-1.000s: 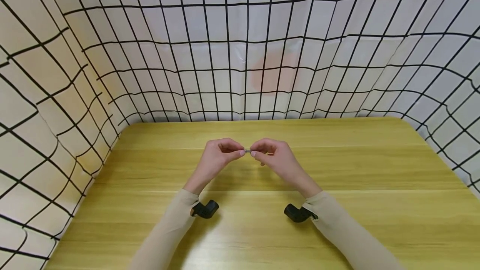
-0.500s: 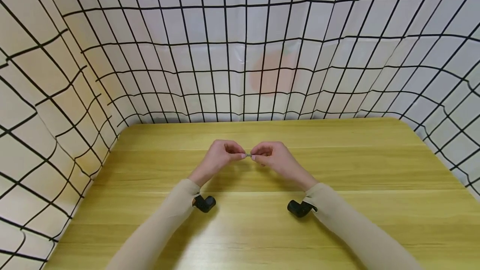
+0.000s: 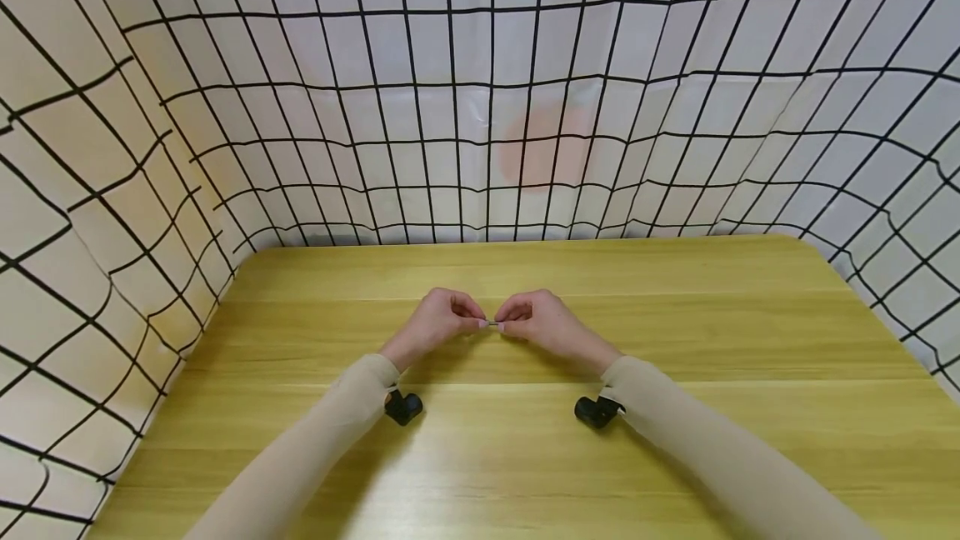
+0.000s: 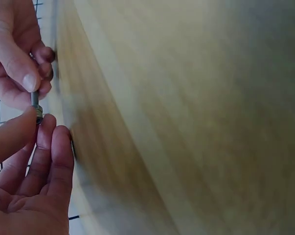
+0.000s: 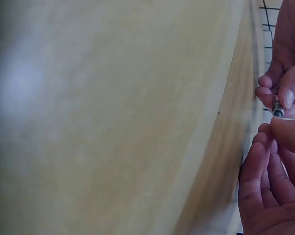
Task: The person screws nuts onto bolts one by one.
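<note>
A small metal bolt spans the gap between my two hands, above the table. My left hand pinches one end between thumb and fingertips. At that end, in the left wrist view, sits a ridged metal nut, partly covered by my thumb. My right hand pinches the plain grey shank at the other end. In the right wrist view the nut shows its flat sides just beyond my right thumb. How far the shank runs into the nut is hidden by the fingers.
A wood-grain table lies under both forearms. Black netting over white sheeting encloses its back and sides. A black wrist camera hangs at the left cuff, another black camera at the right.
Both hands have come slightly lower and nearer to me, with the bolt still pinched between them. The visible gap between their fingertips is a little narrower than half a second ago.
</note>
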`<state>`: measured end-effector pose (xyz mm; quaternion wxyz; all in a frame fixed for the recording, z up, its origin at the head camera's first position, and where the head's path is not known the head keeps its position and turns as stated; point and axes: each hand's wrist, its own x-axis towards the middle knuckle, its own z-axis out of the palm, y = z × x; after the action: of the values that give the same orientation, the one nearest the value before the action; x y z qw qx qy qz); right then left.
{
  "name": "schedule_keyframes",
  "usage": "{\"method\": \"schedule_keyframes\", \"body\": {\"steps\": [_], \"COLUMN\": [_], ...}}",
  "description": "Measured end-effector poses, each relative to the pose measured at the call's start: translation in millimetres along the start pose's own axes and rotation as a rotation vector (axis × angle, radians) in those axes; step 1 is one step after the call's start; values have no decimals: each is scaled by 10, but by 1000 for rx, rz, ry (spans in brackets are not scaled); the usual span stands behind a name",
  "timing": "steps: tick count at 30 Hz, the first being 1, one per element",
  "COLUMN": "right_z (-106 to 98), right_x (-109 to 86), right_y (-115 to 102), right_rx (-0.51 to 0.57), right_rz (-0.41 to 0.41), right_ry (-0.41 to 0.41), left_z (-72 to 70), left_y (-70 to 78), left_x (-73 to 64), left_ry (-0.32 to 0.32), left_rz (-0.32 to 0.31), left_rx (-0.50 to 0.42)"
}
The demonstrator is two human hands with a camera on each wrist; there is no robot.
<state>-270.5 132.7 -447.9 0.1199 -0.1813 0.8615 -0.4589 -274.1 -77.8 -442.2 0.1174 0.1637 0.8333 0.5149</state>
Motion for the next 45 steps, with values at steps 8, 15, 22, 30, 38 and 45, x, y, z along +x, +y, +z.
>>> {"method": "schedule_keyframes", "body": {"steps": [8, 15, 22, 30, 38, 45], "right_z": [-4, -3, -3, -4, -7, -12], "right_x": [13, 22, 25, 23, 26, 24], "right_y": [2, 4, 1, 0, 17, 47], "right_rx": [0, -14, -4, -22, -49, -93], "right_rz": [0, 5, 4, 5, 7, 14], "right_ry": [-6, -4, -6, 2, 8, 0], "left_z": [13, 28, 42, 45, 61, 77], "left_y": [-30, -18, 10, 59, 39, 22], "left_x": [29, 53, 57, 39, 62, 60], "left_ry": [-4, -18, -35, -32, -43, -43], "left_rz": [-6, 14, 37, 46, 44, 35], "left_rx": [24, 116, 163, 212, 237, 236]}}
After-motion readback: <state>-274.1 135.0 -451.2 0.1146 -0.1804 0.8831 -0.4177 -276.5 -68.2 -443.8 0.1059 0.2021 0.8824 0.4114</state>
